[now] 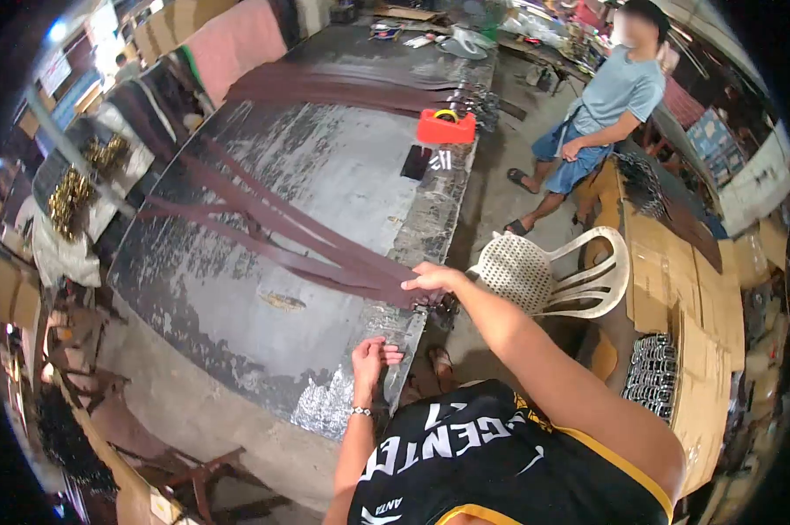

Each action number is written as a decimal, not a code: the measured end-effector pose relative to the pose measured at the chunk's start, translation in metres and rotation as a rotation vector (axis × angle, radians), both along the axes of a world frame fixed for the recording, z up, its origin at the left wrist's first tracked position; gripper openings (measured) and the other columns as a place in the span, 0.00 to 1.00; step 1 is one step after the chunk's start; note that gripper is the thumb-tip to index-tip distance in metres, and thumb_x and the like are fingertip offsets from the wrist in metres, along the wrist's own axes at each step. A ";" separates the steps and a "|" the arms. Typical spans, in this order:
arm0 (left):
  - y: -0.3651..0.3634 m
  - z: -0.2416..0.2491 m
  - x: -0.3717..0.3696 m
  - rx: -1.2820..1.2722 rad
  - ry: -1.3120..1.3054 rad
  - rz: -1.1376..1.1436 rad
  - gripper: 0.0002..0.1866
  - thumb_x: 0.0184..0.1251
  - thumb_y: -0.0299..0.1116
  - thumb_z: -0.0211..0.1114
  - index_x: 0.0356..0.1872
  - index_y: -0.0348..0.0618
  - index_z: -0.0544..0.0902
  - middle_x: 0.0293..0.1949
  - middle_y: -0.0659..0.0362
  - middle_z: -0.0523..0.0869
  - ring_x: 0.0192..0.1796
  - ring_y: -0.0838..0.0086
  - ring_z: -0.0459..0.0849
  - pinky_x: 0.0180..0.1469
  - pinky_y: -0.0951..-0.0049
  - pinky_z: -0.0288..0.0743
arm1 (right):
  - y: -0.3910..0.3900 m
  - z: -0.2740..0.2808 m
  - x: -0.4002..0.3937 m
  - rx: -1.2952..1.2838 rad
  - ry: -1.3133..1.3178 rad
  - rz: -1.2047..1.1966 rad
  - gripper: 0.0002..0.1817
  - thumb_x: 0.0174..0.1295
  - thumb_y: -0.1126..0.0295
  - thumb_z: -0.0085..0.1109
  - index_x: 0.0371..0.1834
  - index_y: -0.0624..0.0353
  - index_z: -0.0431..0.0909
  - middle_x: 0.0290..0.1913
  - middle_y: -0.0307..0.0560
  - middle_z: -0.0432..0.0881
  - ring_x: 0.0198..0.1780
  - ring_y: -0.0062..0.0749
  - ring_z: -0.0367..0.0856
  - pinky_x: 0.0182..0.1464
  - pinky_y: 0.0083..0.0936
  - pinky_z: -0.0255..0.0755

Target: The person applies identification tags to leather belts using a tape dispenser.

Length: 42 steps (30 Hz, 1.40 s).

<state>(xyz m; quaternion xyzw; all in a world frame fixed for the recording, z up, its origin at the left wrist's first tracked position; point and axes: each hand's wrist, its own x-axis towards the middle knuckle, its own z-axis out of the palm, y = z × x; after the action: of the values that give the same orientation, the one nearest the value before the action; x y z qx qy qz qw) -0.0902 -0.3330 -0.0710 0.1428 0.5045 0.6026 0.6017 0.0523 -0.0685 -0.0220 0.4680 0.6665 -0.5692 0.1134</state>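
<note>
A bundle of dark brown leather belts lies fanned out over the worn black-and-grey table, with metal buckles gathered at the near right edge. My right hand is closed over the belts just beside the buckles, thumb on top; the other fingers are partly hidden. Close to the table's edge, my left hand is held with its fingers stretched out, holding nothing and apart from the belts. A second bundle of belts lies across the far part of the table, its buckles at the right edge.
A red tape dispenser and a small dark flat piece sit along the table's right side. A white plastic chair stands to the right. Another person stands beyond it. Rows of buckles lie on cardboard.
</note>
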 end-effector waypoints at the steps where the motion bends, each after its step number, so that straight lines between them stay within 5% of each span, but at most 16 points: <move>1: 0.002 0.005 0.000 -0.022 0.028 -0.018 0.13 0.79 0.28 0.45 0.51 0.26 0.72 0.35 0.41 0.86 0.33 0.56 0.90 0.35 0.62 0.87 | -0.004 0.013 -0.003 0.019 -0.127 -0.042 0.32 0.60 0.50 0.70 0.59 0.63 0.79 0.49 0.45 0.85 0.47 0.34 0.82 0.48 0.38 0.77; 2: 0.005 0.010 0.000 -0.043 0.059 -0.038 0.13 0.79 0.28 0.45 0.51 0.26 0.72 0.35 0.42 0.86 0.32 0.57 0.90 0.34 0.62 0.87 | 0.013 -0.013 0.002 0.059 -0.145 0.071 0.35 0.58 0.47 0.71 0.59 0.64 0.79 0.49 0.45 0.84 0.45 0.34 0.83 0.45 0.40 0.77; 4: 0.008 0.013 0.000 -0.050 0.083 -0.054 0.13 0.79 0.28 0.46 0.50 0.27 0.73 0.34 0.43 0.85 0.31 0.57 0.89 0.33 0.62 0.87 | 0.011 0.018 -0.001 -0.011 -0.259 0.147 0.39 0.57 0.47 0.72 0.61 0.67 0.75 0.54 0.53 0.82 0.49 0.42 0.84 0.43 0.37 0.80; 6: 0.006 0.010 -0.002 -0.030 0.074 -0.053 0.12 0.79 0.28 0.46 0.50 0.27 0.73 0.33 0.43 0.85 0.30 0.57 0.89 0.32 0.62 0.87 | 0.015 0.024 0.003 0.074 -0.309 0.145 0.36 0.57 0.46 0.72 0.58 0.67 0.78 0.51 0.51 0.83 0.49 0.38 0.83 0.44 0.36 0.79; 9: 0.007 0.006 -0.003 -0.018 0.039 -0.030 0.12 0.80 0.28 0.47 0.49 0.27 0.73 0.33 0.44 0.85 0.29 0.59 0.89 0.30 0.63 0.87 | 0.005 0.051 -0.003 0.133 -0.193 0.066 0.30 0.60 0.48 0.70 0.49 0.68 0.82 0.39 0.49 0.86 0.37 0.36 0.86 0.36 0.35 0.80; 14: 0.003 0.006 0.003 -0.013 0.078 -0.010 0.20 0.82 0.40 0.46 0.48 0.27 0.74 0.32 0.44 0.84 0.28 0.59 0.88 0.28 0.64 0.86 | -0.007 0.049 -0.015 -0.538 0.179 -0.315 0.21 0.69 0.57 0.62 0.43 0.70 0.80 0.32 0.54 0.86 0.28 0.39 0.85 0.30 0.36 0.82; 16: 0.003 0.018 0.002 -0.047 0.034 0.017 0.26 0.83 0.47 0.44 0.48 0.26 0.74 0.32 0.44 0.84 0.27 0.59 0.88 0.28 0.64 0.85 | -0.038 0.051 -0.016 -0.605 0.178 -0.399 0.20 0.68 0.55 0.63 0.41 0.66 0.79 0.31 0.49 0.85 0.28 0.36 0.85 0.31 0.34 0.82; 17: 0.002 0.022 -0.001 -0.035 -0.001 0.020 0.32 0.82 0.54 0.40 0.50 0.26 0.73 0.31 0.44 0.85 0.29 0.57 0.88 0.30 0.63 0.86 | -0.053 0.036 -0.009 -0.595 0.205 -0.352 0.21 0.69 0.55 0.62 0.45 0.66 0.80 0.35 0.49 0.86 0.31 0.35 0.85 0.34 0.34 0.82; 20: 0.004 0.015 -0.007 -0.029 -0.085 -0.006 0.31 0.82 0.53 0.43 0.51 0.26 0.72 0.32 0.43 0.85 0.29 0.56 0.89 0.30 0.62 0.86 | -0.093 -0.013 0.013 -0.503 0.234 -0.282 0.24 0.68 0.53 0.64 0.51 0.66 0.81 0.41 0.47 0.87 0.38 0.28 0.86 0.38 0.30 0.81; 24: 0.005 0.013 -0.004 -0.039 0.034 -0.064 0.27 0.82 0.49 0.46 0.51 0.27 0.73 0.33 0.44 0.85 0.29 0.57 0.89 0.30 0.63 0.86 | -0.097 0.008 0.031 -0.460 0.322 -0.439 0.24 0.66 0.54 0.67 0.51 0.66 0.81 0.44 0.45 0.87 0.41 0.25 0.85 0.41 0.25 0.78; 28: 0.006 0.009 -0.001 -0.029 0.055 -0.066 0.20 0.82 0.41 0.49 0.50 0.28 0.73 0.32 0.46 0.85 0.29 0.59 0.88 0.30 0.64 0.85 | -0.072 0.009 0.032 0.139 0.194 -0.365 0.27 0.56 0.55 0.74 0.48 0.68 0.82 0.39 0.42 0.85 0.39 0.24 0.81 0.43 0.24 0.74; 31: 0.004 0.007 0.000 -0.004 0.067 -0.065 0.16 0.80 0.35 0.49 0.50 0.28 0.73 0.32 0.46 0.85 0.29 0.59 0.88 0.30 0.64 0.85 | -0.056 0.003 0.035 0.248 0.146 -0.344 0.23 0.54 0.58 0.75 0.42 0.68 0.85 0.34 0.40 0.84 0.33 0.21 0.75 0.36 0.26 0.69; 34: 0.003 0.011 0.001 -0.004 0.104 -0.064 0.14 0.78 0.31 0.49 0.50 0.27 0.74 0.34 0.45 0.85 0.30 0.59 0.89 0.31 0.64 0.86 | -0.058 -0.003 0.030 0.312 0.162 -0.373 0.22 0.51 0.59 0.75 0.38 0.69 0.85 0.29 0.46 0.85 0.31 0.28 0.81 0.37 0.31 0.74; 36: 0.005 0.011 0.001 -0.006 0.117 -0.066 0.14 0.78 0.31 0.49 0.49 0.27 0.74 0.34 0.45 0.86 0.31 0.58 0.89 0.32 0.64 0.86 | -0.058 0.001 0.021 0.366 0.099 -0.372 0.30 0.48 0.60 0.77 0.50 0.71 0.83 0.45 0.58 0.87 0.47 0.38 0.86 0.51 0.32 0.76; 42: 0.005 0.009 -0.001 -0.007 0.139 -0.094 0.14 0.78 0.32 0.49 0.49 0.27 0.74 0.35 0.44 0.86 0.30 0.58 0.89 0.34 0.64 0.86 | -0.043 0.026 0.007 0.385 0.241 -0.477 0.37 0.47 0.57 0.78 0.56 0.73 0.79 0.51 0.64 0.85 0.54 0.42 0.84 0.56 0.32 0.76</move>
<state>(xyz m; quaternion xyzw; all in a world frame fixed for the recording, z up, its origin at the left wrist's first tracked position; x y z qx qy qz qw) -0.0909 -0.3279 -0.0616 0.2054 0.5399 0.5605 0.5934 0.0591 -0.1114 0.0037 0.5531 0.6420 -0.4945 -0.1935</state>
